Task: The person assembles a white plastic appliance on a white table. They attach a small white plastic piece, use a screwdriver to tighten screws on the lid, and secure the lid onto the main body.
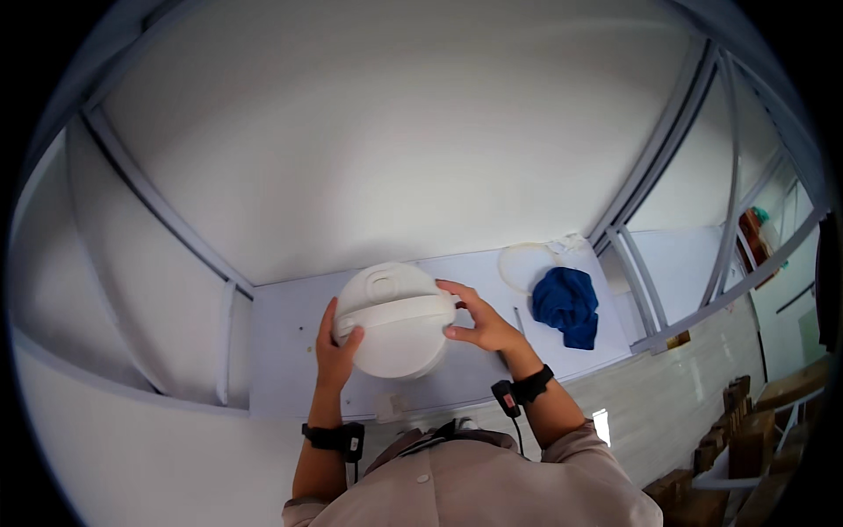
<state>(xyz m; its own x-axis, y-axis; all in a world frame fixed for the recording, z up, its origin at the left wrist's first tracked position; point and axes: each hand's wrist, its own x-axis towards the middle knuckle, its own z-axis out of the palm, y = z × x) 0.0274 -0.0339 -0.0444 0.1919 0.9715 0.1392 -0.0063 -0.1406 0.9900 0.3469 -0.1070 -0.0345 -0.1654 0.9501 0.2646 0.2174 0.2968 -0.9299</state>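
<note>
White round lidded container (395, 350) sits between both hands over the pale table (279, 356), left of the blue cloth (565, 303), whether resting or lifted I can't tell; holding it well means even pressure from opposite sides, lid level, no twisting on the wide handle band (399, 310). Left hand (335, 353) comes up steeply, thumb and fingers parted, gripping the left edge by the band's end; right hand (485, 325) angles inward, thumb and forefinger apart, pinching around the band's right end, other fingers partly hidden.
</note>
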